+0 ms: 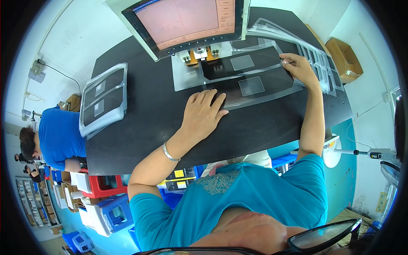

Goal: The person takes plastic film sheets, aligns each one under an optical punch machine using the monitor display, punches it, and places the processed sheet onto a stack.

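A clear plastic sheet [274,94] with frosted borders and two pale rectangles lies on the black table, its left end reaching the metal plate [182,70] under the machine. My left hand [203,111] rests flat at the sheet's near left corner, fingers stretched out and slightly apart. At the sheet's right end, my right hand [299,70] pinches the edge between thumb and forefinger. Above the plate sits a small fixture [199,54] with orange-brown parts, and it covers part of the sheet's far left end.
A monitor [187,21] stands over the fixture. Similar sheets lie in a stack [104,100] on the left and a fanned pile [325,70] on the right. Beyond the right edge is a cardboard box [344,59]. A person in blue [61,136] sits at far left, near a red stool [100,185].
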Motion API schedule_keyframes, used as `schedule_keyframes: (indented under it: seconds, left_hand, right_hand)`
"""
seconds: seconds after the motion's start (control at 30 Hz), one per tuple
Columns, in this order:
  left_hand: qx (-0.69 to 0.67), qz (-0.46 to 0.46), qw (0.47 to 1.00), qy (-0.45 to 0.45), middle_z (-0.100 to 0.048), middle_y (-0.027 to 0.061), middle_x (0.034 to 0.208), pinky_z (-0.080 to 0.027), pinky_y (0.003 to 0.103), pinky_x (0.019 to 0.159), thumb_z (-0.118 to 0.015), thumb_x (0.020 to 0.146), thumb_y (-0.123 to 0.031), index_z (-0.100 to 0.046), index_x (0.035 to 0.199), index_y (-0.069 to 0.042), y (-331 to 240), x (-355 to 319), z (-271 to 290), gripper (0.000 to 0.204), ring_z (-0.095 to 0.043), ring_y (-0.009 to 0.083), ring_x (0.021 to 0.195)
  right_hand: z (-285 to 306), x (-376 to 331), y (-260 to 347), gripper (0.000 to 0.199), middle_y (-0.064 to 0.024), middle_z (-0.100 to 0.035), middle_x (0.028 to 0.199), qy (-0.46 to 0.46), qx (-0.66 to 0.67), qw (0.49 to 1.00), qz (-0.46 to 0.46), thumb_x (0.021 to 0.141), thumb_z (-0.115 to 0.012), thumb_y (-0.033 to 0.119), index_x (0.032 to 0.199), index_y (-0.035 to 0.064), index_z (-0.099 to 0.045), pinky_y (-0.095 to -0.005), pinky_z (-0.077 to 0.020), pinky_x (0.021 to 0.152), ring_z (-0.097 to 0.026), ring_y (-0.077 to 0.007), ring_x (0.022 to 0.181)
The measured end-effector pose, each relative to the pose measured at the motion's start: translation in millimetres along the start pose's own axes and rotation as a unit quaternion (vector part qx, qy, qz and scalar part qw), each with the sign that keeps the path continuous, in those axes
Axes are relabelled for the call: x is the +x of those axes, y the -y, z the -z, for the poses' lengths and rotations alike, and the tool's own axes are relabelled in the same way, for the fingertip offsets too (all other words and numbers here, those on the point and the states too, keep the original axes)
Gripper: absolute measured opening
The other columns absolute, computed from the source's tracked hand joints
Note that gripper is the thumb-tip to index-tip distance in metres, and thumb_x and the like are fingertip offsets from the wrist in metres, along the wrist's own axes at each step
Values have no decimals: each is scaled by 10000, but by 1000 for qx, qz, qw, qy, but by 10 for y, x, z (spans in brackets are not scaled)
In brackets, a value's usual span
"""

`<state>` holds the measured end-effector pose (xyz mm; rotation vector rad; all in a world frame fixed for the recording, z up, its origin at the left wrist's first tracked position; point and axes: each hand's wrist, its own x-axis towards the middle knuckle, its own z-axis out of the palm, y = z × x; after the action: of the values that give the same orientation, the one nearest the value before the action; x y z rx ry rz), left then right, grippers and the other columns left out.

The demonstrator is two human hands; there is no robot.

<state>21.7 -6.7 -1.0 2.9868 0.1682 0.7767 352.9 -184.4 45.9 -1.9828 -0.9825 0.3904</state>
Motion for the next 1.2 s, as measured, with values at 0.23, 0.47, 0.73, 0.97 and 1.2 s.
schedule_keyframes:
  seconds: [0.23,0.47,0.73,0.97,1.2]
  left_hand:
    - [9,4,1000,-3,-627,131,1213,-445,433,972,-698,893,-357,-658,1226,-74,-15,-9,15,440,-587,291,1144]
    - [0,-5,1000,-12,-638,100,1175,-449,416,934,-677,911,-361,-663,1219,-82,-36,-2,45,416,-601,267,1087]
    - [-2,-1,1000,-2,-679,61,1002,-456,389,905,-656,934,-360,-654,1236,-88,-49,22,30,407,-639,257,937]
    - [32,13,999,6,-591,137,1272,-440,455,1054,-620,951,-399,-566,1367,-80,86,80,-102,527,-585,307,1186]
    - [6,26,999,26,-538,193,1367,-418,506,1093,-604,962,-428,-564,1374,-72,137,76,-161,546,-500,353,1323]
  right_hand:
    - [-36,24,-24,345,-20,-640,804,-3,-23,1000,1,913,-635,128,1217,-31,-665,-264,-412,503,-516,-81,564]
    - [-31,-4,57,357,-18,-654,921,-13,2,1000,1,911,-670,151,1236,2,-671,-254,-422,523,-551,-74,657]
    - [-62,59,-71,380,-17,-663,975,-18,3,1000,0,902,-679,131,1268,25,-667,-235,-398,526,-561,-59,718]
    - [-177,182,-218,403,-58,-683,1074,-105,-61,992,39,893,-680,116,1289,42,-662,-244,-431,564,-602,-86,758]
    - [-232,244,-319,398,-122,-705,1175,-141,-119,980,79,896,-678,133,1289,72,-665,-327,-531,878,-684,-199,1022]
